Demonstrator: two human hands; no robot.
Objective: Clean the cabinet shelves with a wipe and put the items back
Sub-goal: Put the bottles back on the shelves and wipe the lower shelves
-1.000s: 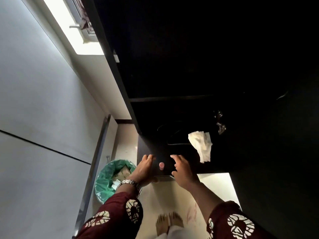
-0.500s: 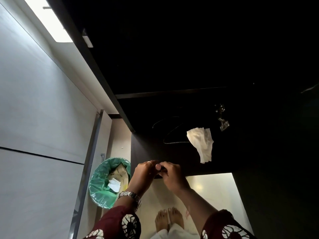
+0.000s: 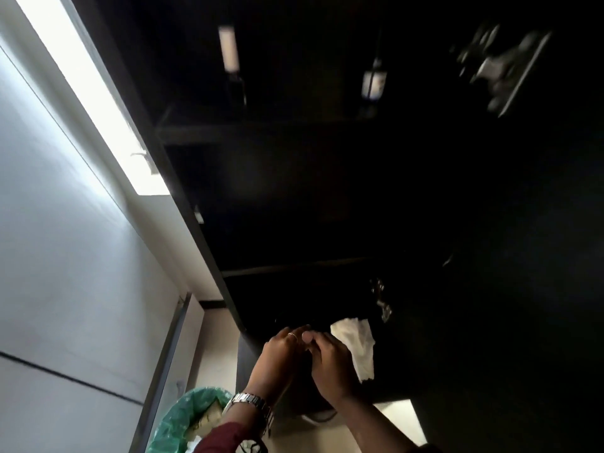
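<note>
My left hand (image 3: 277,361), with a ring and a wristwatch, and my right hand (image 3: 330,367) are pressed together at the front edge of the lowest shelf of a dark cabinet (image 3: 294,266). Their fingers curl round a dark object (image 3: 307,403) that hangs below them; what it is I cannot tell. A crumpled white wipe (image 3: 356,344) lies on the shelf just right of my right hand, apart from it. The shelf surface itself is too dark to make out.
A bin lined with a green bag (image 3: 183,416) stands on the floor at lower left, beside a pale wall. A metal clip (image 3: 380,299) lies on the shelf behind the wipe. Blurred small items (image 3: 374,81) stand on an upper shelf.
My hands came together from flat on the shelf front and now grip the dark object. The camera tilted up, showing the upper shelves. The wipe has not moved.
</note>
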